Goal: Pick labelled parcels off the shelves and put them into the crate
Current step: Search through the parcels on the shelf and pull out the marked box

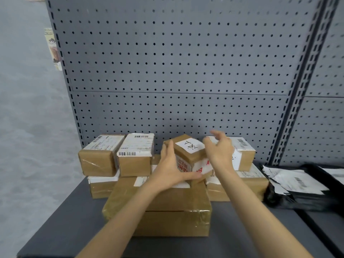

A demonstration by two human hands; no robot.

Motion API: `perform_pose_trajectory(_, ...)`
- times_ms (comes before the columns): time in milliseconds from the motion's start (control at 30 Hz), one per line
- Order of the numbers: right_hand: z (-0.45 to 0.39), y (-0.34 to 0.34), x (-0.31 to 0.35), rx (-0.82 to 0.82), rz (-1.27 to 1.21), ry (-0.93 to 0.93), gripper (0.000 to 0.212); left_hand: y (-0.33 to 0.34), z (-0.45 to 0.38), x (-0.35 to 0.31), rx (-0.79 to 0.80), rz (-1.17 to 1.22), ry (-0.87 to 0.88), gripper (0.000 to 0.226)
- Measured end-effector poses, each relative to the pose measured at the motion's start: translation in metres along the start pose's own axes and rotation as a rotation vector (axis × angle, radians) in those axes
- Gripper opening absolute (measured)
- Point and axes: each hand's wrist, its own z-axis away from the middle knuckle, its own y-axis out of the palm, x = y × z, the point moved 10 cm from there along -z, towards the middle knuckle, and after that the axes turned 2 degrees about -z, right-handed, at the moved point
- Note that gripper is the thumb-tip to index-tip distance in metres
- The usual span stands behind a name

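A grey perforated back panel (186, 62) was seen rising behind both hands, filling most of the view. Below the hands, a dark shelf (61, 229) was spread out, and the parcels were carried on it. Directly beneath the two wrists, a large taped carton (167, 209) was laid flat, nearest the person. Well to the right of the right hand, a heap of black mailer bags (297, 189) with white labels was piled at the shelf's edge. To the left of the left hand, two labelled brown parcels (119, 155) were stacked side by side on a lower box (100, 187). Behind and under the right hand, a further labelled box (243, 155) was set upon another flat one (251, 185).

Between the hands, a small tilted parcel (188, 155) bearing a white handwritten label and red-printed tape was held above the large carton. The left hand (171, 170) was pressed against its left side, thumb curled under its lower edge, fingers spread up along the face. The right hand (219, 149) was placed at its right side with fingers loosely curled and parted; whether a firm grasp was made by it could not be told, as it was blurred.
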Motion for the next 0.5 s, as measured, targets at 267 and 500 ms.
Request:
perform_pose_trajectory(267,0.016,0.022,-0.036,0.248,-0.223,0.253,0.010,-0.005,0.003,0.005,-0.095,0.185,-0.052,0.082)
perform_pose_trajectory(500,0.031,0.030,0.007,0.421,-0.467,0.198,0.028,-0.059,0.011,-0.014,-0.172,0.347,0.031,0.085)
